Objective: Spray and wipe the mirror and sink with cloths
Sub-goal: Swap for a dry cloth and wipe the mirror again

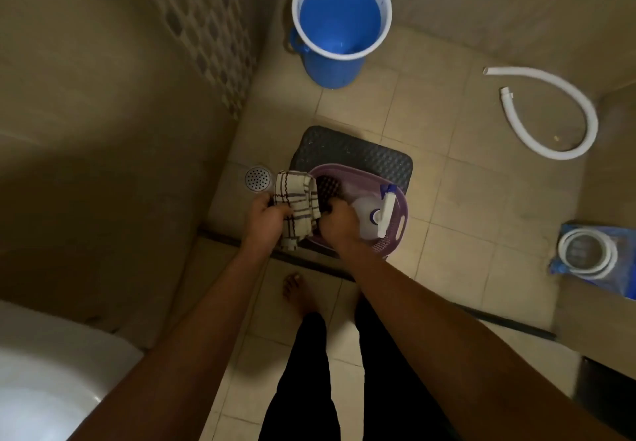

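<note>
I look down at a bathroom floor. A cream cloth with dark checks [297, 206] hangs between both hands over a purple basket [399, 215]. My left hand [265, 220] grips the cloth's left side. My right hand [335, 222] is curled at the cloth's right edge and seems to pinch it. A white spray bottle with a blue-and-white head [373, 215] lies inside the basket, just right of my right hand. The white sink [44, 382] shows at the bottom left. The mirror is out of view.
The basket sits on a dark rubber mat [347, 151] beside a round floor drain [257, 178]. A blue bucket with a white rim [340, 24] stands at the back. A white hose [564, 120] and a packaged coiled hose [588, 255] lie on the right. My bare foot [297, 292] stands below.
</note>
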The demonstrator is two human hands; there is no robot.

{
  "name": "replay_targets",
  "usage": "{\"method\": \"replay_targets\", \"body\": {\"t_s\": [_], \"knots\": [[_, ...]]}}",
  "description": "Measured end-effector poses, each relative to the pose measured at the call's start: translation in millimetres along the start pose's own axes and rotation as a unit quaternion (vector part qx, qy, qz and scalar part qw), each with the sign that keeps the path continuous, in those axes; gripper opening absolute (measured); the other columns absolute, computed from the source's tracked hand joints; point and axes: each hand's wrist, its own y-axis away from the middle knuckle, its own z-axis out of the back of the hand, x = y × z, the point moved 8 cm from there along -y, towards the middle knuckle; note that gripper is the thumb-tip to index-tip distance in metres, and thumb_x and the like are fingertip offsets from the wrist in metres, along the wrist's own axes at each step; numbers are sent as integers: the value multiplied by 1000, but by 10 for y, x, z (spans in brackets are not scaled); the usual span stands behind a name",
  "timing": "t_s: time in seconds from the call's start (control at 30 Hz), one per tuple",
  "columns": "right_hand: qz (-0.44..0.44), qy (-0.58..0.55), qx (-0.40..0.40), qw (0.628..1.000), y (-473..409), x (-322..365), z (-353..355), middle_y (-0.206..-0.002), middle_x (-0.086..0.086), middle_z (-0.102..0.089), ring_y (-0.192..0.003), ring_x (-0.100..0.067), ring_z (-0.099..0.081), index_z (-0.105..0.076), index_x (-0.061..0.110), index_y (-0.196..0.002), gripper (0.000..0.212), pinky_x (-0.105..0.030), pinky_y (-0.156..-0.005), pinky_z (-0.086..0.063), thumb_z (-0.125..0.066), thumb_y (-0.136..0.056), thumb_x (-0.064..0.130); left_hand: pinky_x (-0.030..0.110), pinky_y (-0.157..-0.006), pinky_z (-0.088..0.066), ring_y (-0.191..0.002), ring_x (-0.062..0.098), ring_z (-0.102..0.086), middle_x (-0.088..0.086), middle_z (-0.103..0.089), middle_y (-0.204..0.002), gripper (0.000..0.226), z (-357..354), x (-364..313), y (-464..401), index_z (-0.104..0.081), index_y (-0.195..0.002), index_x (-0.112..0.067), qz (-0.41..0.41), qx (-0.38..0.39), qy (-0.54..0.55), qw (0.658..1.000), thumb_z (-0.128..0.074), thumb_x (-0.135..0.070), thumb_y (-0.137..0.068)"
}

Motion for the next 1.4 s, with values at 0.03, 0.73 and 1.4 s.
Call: {"method": "replay_targets", "body": {"t_s": [0.03, 0.73, 1.4], "knots": [[6, -52, -2, 999, 66, 44, 83, -105, -12, -67, -98, -30, -62, -65, 7, -105, 22, -39, -85, -49, -47, -95, 13, 32, -73, -54, -93, 25, -64, -1, -68, -88, 28, -22, -33, 47, -64, -98, -11, 6, 7, 14, 1000, -51, 11, -85], [137, -368, 169, 904, 1546, 984, 1325, -99, -13, -75, -91, -26, -72, -70, 9, -109, 20, -36, -79, -58, -63, -93, 19, 30, -76, -53, -89, 17, -71, 7, -76, -97, 38, -378, -888, 1617, -72, -103, -14, -20, 41, 212, 976, -41, -37, -101], [271, -140, 355, 884, 2965, 1517, 1159, -103, -7, -72, -88, -19, -70, -65, 9, -112, 20, -28, -65, -57, -61, -93, 11, 49, -92, -52, -102, 37, -67, 23, -68, -117, 38, 561, -373, 3326, -65, -120, -4, -118, -75, 437, 888, -53, -22, -88]]}}
